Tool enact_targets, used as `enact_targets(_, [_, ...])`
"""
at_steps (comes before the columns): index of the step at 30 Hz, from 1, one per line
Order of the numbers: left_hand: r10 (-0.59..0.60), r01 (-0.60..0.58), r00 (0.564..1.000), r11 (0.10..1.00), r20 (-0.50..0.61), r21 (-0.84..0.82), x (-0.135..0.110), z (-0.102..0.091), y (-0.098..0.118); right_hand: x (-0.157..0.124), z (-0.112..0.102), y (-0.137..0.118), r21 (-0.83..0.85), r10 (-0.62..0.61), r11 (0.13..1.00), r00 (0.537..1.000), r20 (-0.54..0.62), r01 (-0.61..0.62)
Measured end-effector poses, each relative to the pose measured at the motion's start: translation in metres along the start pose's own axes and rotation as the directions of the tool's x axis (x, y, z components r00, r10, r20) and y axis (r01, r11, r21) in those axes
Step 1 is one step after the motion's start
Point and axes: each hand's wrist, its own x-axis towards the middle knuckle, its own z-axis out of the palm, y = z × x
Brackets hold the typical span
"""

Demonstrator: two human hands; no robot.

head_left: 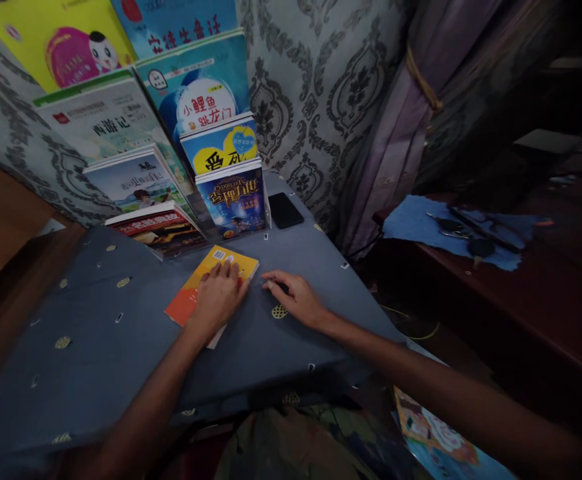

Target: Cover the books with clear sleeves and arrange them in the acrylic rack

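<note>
An orange and yellow book lies flat on the blue-grey patterned cloth of the table. My left hand rests flat on top of this book, fingers stretched out and pressed on its cover. To the right, my right hand lies palm down on the cloth, fingers extended, fingertips close to the book's right edge. A small dark object sits under or beside the right fingers; I cannot make it out.
Several picture books stand overlapped against the patterned wall at the back. A black phone lies beside them. A curtain hangs at the right. A dark wooden surface with a blue cloth stands further right. Another book lies on the floor.
</note>
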Motion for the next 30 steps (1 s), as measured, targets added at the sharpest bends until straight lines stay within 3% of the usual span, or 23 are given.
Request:
enact_targets(2, [-0.035,0.035,0.999,0.999,-0.002,0.034,0.001,-0.009,-0.011,-0.003,0.002,-0.003,-0.056,-0.056,0.997,0.998,0.037,0.058])
enact_targets(6, [-0.226,0.226,0.974,0.973,-0.010,0.045,0.002,-0.021,-0.039,-0.006,0.012,-0.007,-0.155,-0.159,0.972,0.980,0.119,0.176])
enact_targets(12, [-0.315,0.292,0.947,0.926,-0.063,-0.240,0.009,-0.018,-0.070,-0.010,0.035,-0.008,-0.212,-0.208,0.950,0.972,0.111,0.227])
enact_targets(14, [-0.390,0.330,0.919,0.840,-0.057,-0.430,0.013,-0.016,-0.079,-0.011,0.037,-0.007,-0.207,-0.210,0.952,0.973,0.091,0.225])
enact_targets(16, [-0.432,0.364,0.901,0.688,0.049,-0.628,0.014,-0.014,-0.089,-0.012,0.038,-0.006,-0.197,-0.199,0.957,0.976,0.086,0.213])
enact_targets(19, [-0.384,0.398,0.892,0.417,0.238,-0.817,0.009,-0.012,-0.099,-0.011,0.037,-0.005,-0.183,-0.155,0.969,0.984,0.087,0.169])
enact_targets(21, [-0.375,0.391,0.886,0.289,0.273,-0.874,0.003,-0.012,-0.103,-0.007,0.038,-0.005,-0.154,-0.119,0.979,0.989,0.086,0.131])
enact_targets(25, [-0.445,0.371,0.852,0.141,0.276,-0.918,-0.013,-0.019,-0.113,0.008,0.046,-0.007,-0.034,-0.042,0.998,0.995,0.089,0.046])
enact_targets(30, [-0.536,0.296,0.813,0.045,0.227,-0.954,-0.035,-0.031,-0.131,0.045,0.070,-0.014,0.131,0.017,0.991,0.997,0.074,-0.027])
